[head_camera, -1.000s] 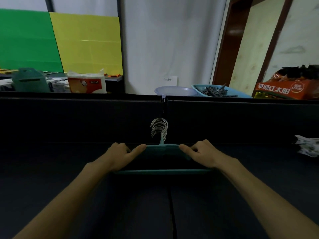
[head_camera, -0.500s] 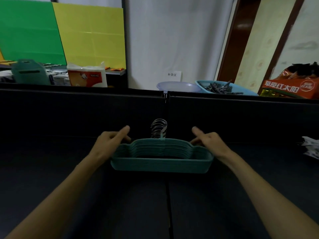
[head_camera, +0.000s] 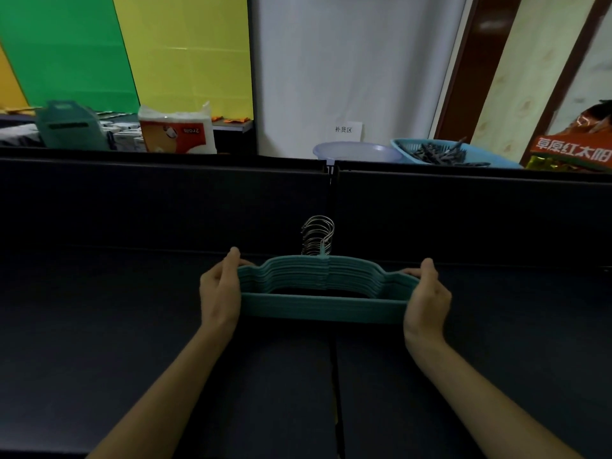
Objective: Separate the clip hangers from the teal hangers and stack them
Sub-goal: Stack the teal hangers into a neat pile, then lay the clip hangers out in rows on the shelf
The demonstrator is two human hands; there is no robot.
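both hands squeezing the teal stack square

left hand point(head_camera: 220, 294) and right hand point(head_camera: 427, 298) each grip an end of the teal hangers point(head_camera: 323, 289), closed around them, on the dark desk point(head_camera: 132, 326). stacking step looks nearly done; next, let go gently so the hooks point(head_camera: 318, 235) stay aligned. no clip hangers visible.

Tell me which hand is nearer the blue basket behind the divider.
Right. The right hand grips the teal hanger stack's right end, below the blue basket; the left hand holds the opposite end, farther away.
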